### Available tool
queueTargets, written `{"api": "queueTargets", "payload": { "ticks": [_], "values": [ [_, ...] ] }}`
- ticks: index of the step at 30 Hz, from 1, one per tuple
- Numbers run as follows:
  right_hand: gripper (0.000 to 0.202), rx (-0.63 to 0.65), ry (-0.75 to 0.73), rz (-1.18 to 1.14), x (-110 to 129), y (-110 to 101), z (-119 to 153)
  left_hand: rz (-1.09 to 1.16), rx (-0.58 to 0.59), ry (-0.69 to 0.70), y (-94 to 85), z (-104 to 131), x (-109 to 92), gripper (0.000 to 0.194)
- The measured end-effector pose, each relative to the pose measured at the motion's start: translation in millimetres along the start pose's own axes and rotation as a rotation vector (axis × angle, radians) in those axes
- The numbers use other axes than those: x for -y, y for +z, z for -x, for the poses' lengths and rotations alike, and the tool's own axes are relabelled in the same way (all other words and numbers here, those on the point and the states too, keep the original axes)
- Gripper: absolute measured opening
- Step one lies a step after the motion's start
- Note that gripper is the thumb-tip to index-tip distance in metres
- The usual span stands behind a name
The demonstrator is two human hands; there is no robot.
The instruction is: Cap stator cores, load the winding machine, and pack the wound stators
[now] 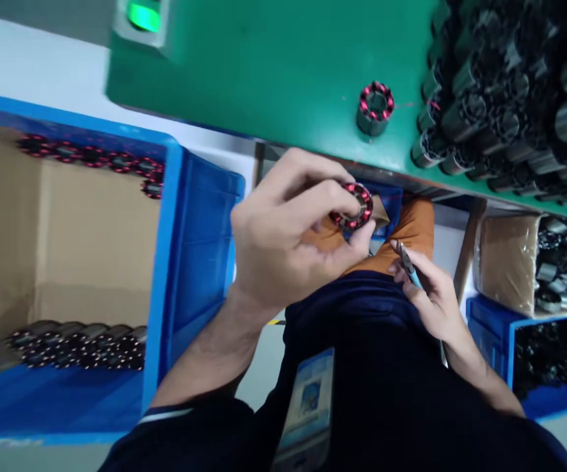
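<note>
My left hand (297,229) is closed on a motor stator (356,206), a dark ring wound with red wire, held in front of the table edge. Its wound face points up toward me, and the fingers cover part of its left side. Lower and to the right, my right hand (428,288) grips a pair of cutting pliers (408,262) with light blue handles, the metal jaws pointing up and left. The pliers are apart from the held stator. Another red-wound stator (375,108) stands upright on the green table (263,78) beyond my hands.
Many dark metal cylinders (504,98) crowd the table's right side. At left, a blue crate (160,262) lined with cardboard holds rows of stators. A box of metal rings (563,262) and another blue bin (489,334) stand at right. A green-lit switch (144,16) sits top left.
</note>
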State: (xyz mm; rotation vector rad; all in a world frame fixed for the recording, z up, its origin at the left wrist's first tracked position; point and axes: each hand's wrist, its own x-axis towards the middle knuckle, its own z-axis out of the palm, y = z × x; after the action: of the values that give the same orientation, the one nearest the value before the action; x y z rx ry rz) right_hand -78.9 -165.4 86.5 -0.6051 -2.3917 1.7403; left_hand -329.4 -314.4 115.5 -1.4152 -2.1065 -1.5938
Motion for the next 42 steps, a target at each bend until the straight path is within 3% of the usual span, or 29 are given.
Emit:
{"api": "queueTargets", "payload": {
  "ticks": [3,10,13,18,23,27,31,33,36,39,42],
  "values": [
    [0.067,-0.009,-0.059,-0.028,18.3,3.1,-11.6,-0.010,-0.011,0.025,8.0,15.7,-18.2,0.020],
    [0.079,0.032,-0.128,-0.029,21.5,5.8,-23.9,-0.076,0.028,-0.039,7.8,23.1,-22.5,0.023],
    [0.075,0.036,-0.111,0.009,22.0,4.1,-23.0,-0.024,0.096,-0.123,3.3,24.7,-24.0,0.018],
    [0.075,0.039,-0.087,0.073,22.6,2.9,-22.9,0.028,0.124,-0.139,2.8,30.1,-23.0,0.011],
    [0.074,0.002,-0.113,0.069,24.8,5.7,-23.9,-0.001,0.131,-0.144,-0.2,30.2,-26.4,0.015],
    [0.063,-0.037,-0.098,0.125,26.6,8.2,-24.1,-0.025,0.163,-0.140,-1.8,30.5,-27.7,0.016],
    [0.049,-0.058,-0.039,0.100,19.9,11.6,-25.7,-0.046,0.107,-0.112,3.5,33.1,-24.0,0.022],
    [0.045,-0.064,0.029,0.067,14.3,11.9,-28.0,0.006,0.090,-0.170,7.7,35.0,-20.5,0.024],
    [0.049,-0.103,0.076,0.135,7.7,8.4,-32.6,0.298,0.102,-0.357,14.9,38.9,-13.9,0.024],
    [0.063,-0.113,-0.024,0.264,6.1,3.2,-34.9,0.629,0.092,-0.608,22.9,42.4,-9.5,0.021],
    [0.060,-0.179,-0.130,0.402,7.6,2.7,-33.3,0.782,0.072,-0.785,30.7,42.2,-10.3,0.032]
  ]
}}
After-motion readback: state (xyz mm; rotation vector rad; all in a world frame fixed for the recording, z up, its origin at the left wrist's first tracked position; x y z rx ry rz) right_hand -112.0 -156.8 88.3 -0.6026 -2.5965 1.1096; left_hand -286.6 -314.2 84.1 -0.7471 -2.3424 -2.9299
